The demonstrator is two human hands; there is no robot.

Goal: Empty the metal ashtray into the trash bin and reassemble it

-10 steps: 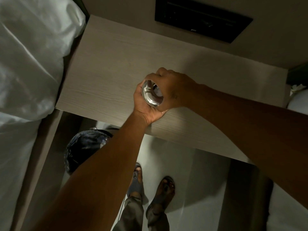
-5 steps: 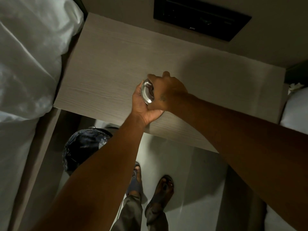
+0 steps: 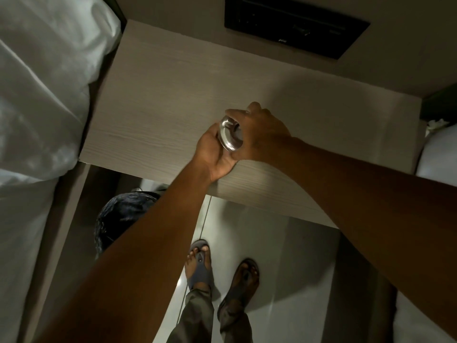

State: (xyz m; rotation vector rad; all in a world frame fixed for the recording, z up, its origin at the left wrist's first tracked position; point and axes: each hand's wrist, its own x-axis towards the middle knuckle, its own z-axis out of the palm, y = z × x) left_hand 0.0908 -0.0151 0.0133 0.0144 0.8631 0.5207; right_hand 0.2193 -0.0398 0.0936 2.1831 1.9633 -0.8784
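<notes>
The shiny metal ashtray is held over the pale wooden bedside table, near its front edge. My left hand cups it from the left and below. My right hand covers its top and right side, fingers curled over it. Only a curved rim of the ashtray shows between the two hands; I cannot tell whether its parts are joined. The trash bin, lined with a dark bag, stands on the floor below the table's left front corner, partly hidden by my left forearm.
A white bed runs along the left. A black wall panel sits above the table. Another white cushion lies at the right edge. My feet in sandals stand on the pale tiled floor.
Both hands have stayed on the ashtray and shifted slightly. My right hand has turned over its top, so a little more of the rim shows than half a second ago.
</notes>
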